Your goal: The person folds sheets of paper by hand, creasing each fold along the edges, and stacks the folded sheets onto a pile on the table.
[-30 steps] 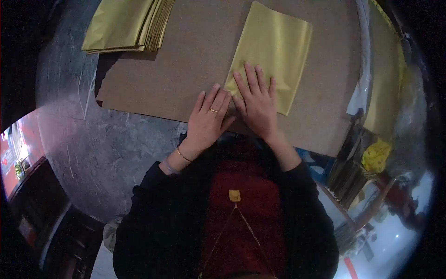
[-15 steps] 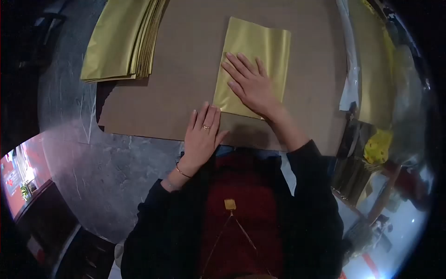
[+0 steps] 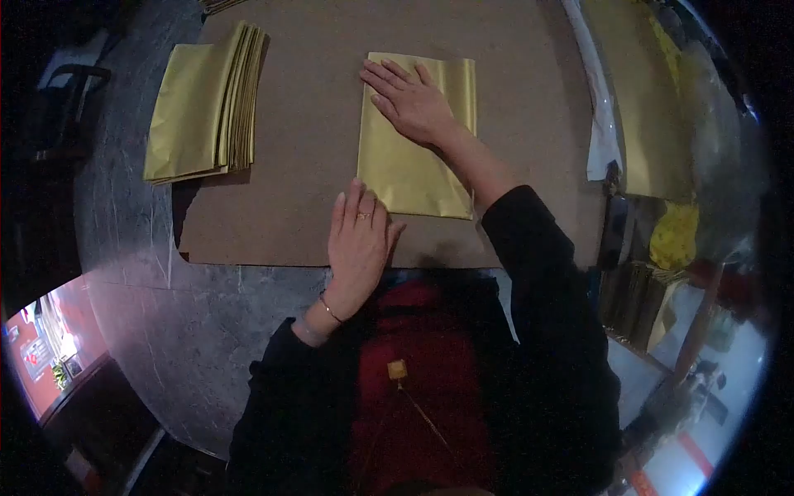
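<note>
A gold sheet of folded paper or foil lies flat on brown cardboard in front of me. My right hand rests palm down on its upper part, with fingers stretched toward the top left corner. At the sheet's lower left corner is my left hand, fingers extended and the fingertips at the edge. It wears a ring and a thin bracelet. Neither hand grips anything. Whether the sheet is one layer or several I cannot tell.
A stack of similar gold sheets sits at the left of the cardboard. A white strip and a larger gold sheet lie at the right, near a yellow item. The grey tabletop extends below and left.
My right hand has slid up the gold sheet toward its top left corner. The sheet now lies straighter, while my left hand stays by its lower left corner. The camera view has shifted somewhat.
</note>
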{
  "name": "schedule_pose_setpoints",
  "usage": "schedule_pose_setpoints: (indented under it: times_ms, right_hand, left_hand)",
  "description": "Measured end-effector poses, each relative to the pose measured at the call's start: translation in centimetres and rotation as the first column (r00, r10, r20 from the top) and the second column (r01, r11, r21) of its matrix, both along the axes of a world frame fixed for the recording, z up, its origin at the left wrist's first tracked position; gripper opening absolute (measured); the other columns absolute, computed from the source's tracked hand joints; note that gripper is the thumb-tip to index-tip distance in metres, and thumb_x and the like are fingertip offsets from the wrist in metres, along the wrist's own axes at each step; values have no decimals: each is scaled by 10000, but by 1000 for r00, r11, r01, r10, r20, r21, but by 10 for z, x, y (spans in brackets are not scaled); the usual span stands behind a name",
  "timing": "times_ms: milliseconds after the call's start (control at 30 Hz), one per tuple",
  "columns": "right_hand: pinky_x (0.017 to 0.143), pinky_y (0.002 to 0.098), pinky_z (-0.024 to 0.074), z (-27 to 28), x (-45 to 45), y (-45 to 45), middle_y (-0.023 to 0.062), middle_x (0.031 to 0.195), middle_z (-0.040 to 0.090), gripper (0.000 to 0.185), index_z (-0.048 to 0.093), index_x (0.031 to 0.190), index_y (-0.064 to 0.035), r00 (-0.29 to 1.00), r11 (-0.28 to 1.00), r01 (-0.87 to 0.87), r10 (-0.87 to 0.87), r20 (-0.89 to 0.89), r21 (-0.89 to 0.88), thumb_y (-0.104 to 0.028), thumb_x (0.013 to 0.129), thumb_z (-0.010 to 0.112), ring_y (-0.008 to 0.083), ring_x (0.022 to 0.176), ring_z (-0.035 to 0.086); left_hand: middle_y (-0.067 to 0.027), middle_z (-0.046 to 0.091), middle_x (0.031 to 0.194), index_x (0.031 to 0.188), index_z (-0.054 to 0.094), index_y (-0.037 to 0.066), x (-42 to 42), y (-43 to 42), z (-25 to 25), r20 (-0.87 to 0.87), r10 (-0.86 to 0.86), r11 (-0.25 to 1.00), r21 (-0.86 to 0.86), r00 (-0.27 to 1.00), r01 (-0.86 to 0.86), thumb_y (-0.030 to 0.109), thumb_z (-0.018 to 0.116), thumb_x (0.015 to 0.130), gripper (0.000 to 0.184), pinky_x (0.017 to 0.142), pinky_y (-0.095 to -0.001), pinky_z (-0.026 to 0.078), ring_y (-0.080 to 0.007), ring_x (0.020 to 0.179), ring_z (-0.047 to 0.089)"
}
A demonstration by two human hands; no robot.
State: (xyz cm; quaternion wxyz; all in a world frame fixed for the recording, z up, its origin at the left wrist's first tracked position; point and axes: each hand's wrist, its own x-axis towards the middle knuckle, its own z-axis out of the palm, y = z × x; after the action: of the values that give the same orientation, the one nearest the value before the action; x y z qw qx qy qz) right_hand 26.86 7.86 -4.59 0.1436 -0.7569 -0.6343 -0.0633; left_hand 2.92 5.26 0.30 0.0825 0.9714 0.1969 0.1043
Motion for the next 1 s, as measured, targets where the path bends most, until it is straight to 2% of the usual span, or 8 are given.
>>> schedule_pose_setpoints:
  times_ms: [100,433,533,633,733,767,933,1000]
  right_hand:
    - [1131,499,164,1,0,0,-49,1491,297,457,332,1423,-214,1000,1000,4,-4,-2,-11,-359,991,288,180,1376,271]
    - [1142,472,146,2,-5,-12,-14,1507,265,489,278,1448,-185,999,999,-43,43,10,-11,-370,995,269,181,1389,237]
    - [1147,455,133,7,-22,-44,11,1502,276,511,273,1448,-139,978,999,-35,32,-204,-8,-386,1001,256,184,1394,224]
    - [1140,463,127,29,-46,-88,80,1510,251,526,242,1453,-85,753,991,-114,132,-645,70,-345,996,260,238,1401,211]
    - [1142,462,113,32,-59,-117,150,1521,185,582,222,1451,-35,650,931,-354,313,-692,88,-372,979,269,300,1409,164]
    - [1145,456,98,33,-60,-121,164,1521,173,626,212,1449,-20,645,906,-415,355,-677,81,-418,971,279,310,1413,141]
    - [1149,447,104,32,-42,-122,145,1525,176,603,223,1452,-42,552,860,-483,444,-705,163,-392,966,297,293,1416,145]
    - [1147,456,120,32,-23,-115,129,1529,174,592,223,1456,-59,629,880,-473,362,-688,31,-393,971,288,283,1414,156]
  left_hand:
    - [-167,506,1198,1077,557,-11,36,-1,-8,108,-175,973,-135,979,189,315,625,829,415,1030,-455,332,-326,1246,414]
    - [-193,348,1365,1206,469,31,61,-3,-16,172,-88,927,-345,981,144,333,726,731,618,1025,-511,313,-360,1278,346]
    - [-218,286,1418,1293,392,11,59,-8,-24,115,2,959,-281,993,30,383,749,710,778,1059,-519,267,-389,1336,268]
    - [-239,239,1452,1340,324,-39,56,-7,-33,150,22,960,-278,988,21,356,755,704,864,1074,-525,243,-392,1359,233]
    - [-234,198,1487,1390,307,-16,51,-4,-34,62,-83,985,-148,995,91,285,600,817,711,1115,-484,177,-367,1393,178]
    - [-219,204,1493,1417,291,5,55,-4,-34,73,2,962,-271,997,18,275,529,856,667,1131,-448,145,-346,1403,164]
    - [-231,193,1494,1398,305,-25,55,-3,-38,98,-47,978,-199,994,65,278,569,840,687,1114,-474,171,-368,1393,178]
    - [-247,210,1476,1391,284,-50,54,-6,-29,75,-19,957,-287,997,40,399,664,781,847,1099,-499,187,-389,1384,181]
